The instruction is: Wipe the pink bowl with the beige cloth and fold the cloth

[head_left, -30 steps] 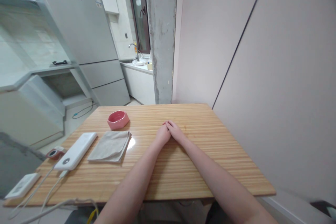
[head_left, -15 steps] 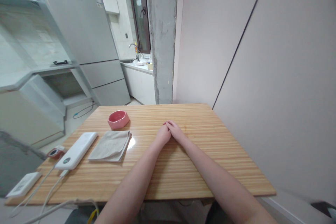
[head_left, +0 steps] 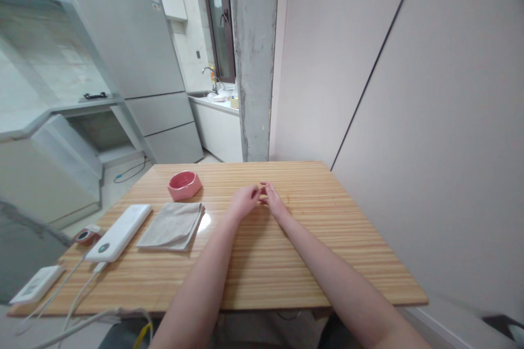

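Over the middle of the wooden table (head_left: 335, 262), my left hand (head_left: 244, 200) and my right hand (head_left: 274, 200) face each other, with their fingertips close together. The left fingers are loosely curved and reach toward the right palm. The right fingers are stretched forward. Nothing shows in either hand, though the space between the palms is partly hidden. Left of the hands lie a folded grey cloth (head_left: 172, 226) and, farther back, a pink faceted bowl (head_left: 185, 185). Neither hand touches them.
At the left stand a white power bank (head_left: 120, 232) with a cable (head_left: 82, 289), a brown-red tape roll (head_left: 85, 236) and a small white box (head_left: 37, 284). A wall (head_left: 409, 136) borders the right side. A fridge (head_left: 118, 38) and a concrete pillar (head_left: 256, 60) stand beyond.
My hands were clasped together with fingers overlapping. Now they have parted slightly, the left one shifting left and its fingers loosening.
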